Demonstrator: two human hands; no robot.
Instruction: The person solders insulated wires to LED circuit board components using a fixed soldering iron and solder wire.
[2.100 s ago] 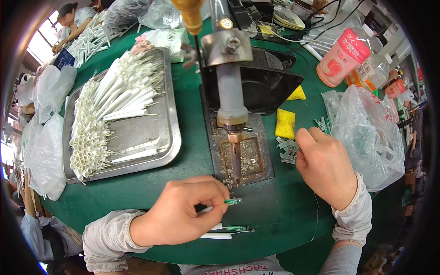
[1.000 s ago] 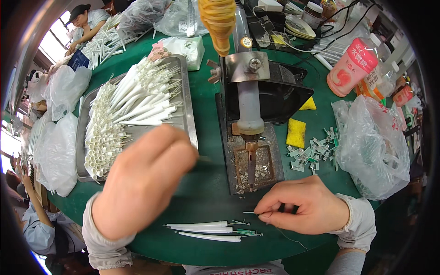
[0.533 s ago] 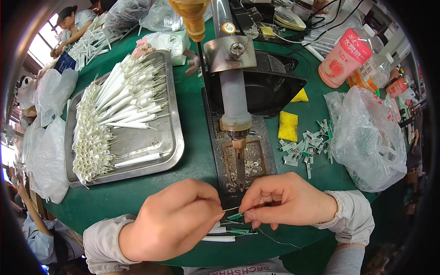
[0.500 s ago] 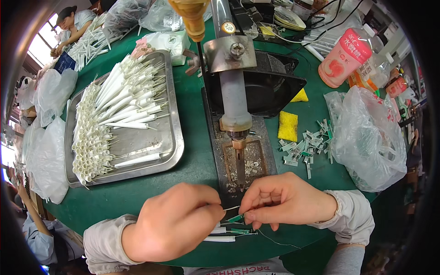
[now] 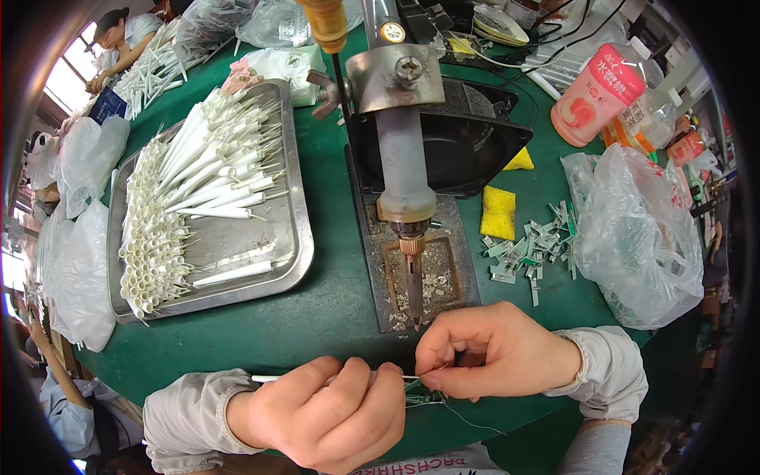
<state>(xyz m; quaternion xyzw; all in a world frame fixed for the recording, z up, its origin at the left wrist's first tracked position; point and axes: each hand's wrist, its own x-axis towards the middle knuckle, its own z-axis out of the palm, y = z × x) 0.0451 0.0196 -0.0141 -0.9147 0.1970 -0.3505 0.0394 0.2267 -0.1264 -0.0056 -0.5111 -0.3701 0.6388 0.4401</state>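
My left hand (image 5: 328, 416) is closed around a slim white tube (image 5: 267, 378), whose rear end sticks out to the left past my fingers. From its other end a thin pale wire (image 5: 408, 377) reaches to my right hand (image 5: 495, 352). The thumb and forefinger of that hand pinch at the wire's tip. Just below the pinch, small green circuit boards (image 5: 423, 398) are partly hidden by my hands. A fine wire strand (image 5: 475, 424) trails rightward from there. The soldering iron tip (image 5: 416, 321) points down just above my right fingertips.
A metal tray (image 5: 301, 253) of white tubes with wire ends lies left. Centrally stands the iron's clamp (image 5: 396, 79) over a dark base plate (image 5: 459, 261). Rightward are a yellow sponge (image 5: 498, 212), small green-and-silver parts (image 5: 534, 245), a plastic bag (image 5: 637, 237) and a pink-labelled bottle (image 5: 598, 95).
My left hand has moved down and slightly right and turned, so the white tube now shows behind it. The right hand stays nearly in place, its fingertips now at the wire's end.
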